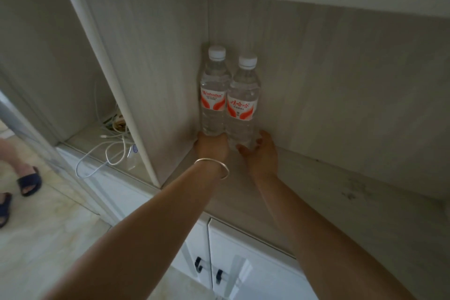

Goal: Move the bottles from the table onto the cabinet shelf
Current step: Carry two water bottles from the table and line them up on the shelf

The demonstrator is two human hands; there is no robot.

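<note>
In the head view, two clear water bottles with white caps stand upright and touching at the centre of the frame, tucked into the back left corner of the cabinet shelf (304, 192), seemingly so the rest of it stays free. The left hand (213, 147) curls round the base of the left bottle (213, 95), its fingers hidden behind the bottle. The right hand (261, 153) cups the foot of the right bottle (242, 105) with fingers loosely curved either side, judged to be steadying it as it settles.

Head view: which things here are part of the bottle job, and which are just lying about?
Job:
left water bottle
right water bottle
cabinet shelf
left hand
right hand

Lying about:
white cables
bangle
cupboard doors
</note>
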